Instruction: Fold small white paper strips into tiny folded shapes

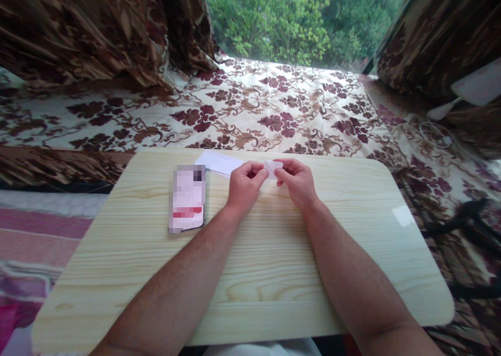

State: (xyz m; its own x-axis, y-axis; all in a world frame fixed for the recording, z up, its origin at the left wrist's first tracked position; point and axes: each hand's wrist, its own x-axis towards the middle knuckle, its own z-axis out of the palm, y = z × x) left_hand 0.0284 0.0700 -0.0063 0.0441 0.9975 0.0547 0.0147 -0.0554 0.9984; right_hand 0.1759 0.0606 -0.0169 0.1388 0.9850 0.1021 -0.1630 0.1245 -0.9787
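A small piece of white paper [273, 168], which looks folded, is held up between my two hands above the far half of the table. My left hand [246, 185] pinches its left edge between thumb and fingers. On the other side, my right hand [296, 180] grips the right edge the same way. Behind and left of my left hand lie flat white paper sheets [219, 163], partly covered by that hand. A phone [188, 197] rests to the left, its surface blurred by pixels.
The wood-grain table [270, 272] has rounded corners. Beyond it stretches a ledge with flowered cloth [282, 110], under a window between patterned curtains [90, 27]. At the right are a white lamp-like object [477, 84] with a cable and a dark bar [462, 220]. Striped bedding [50, 230] lies left.
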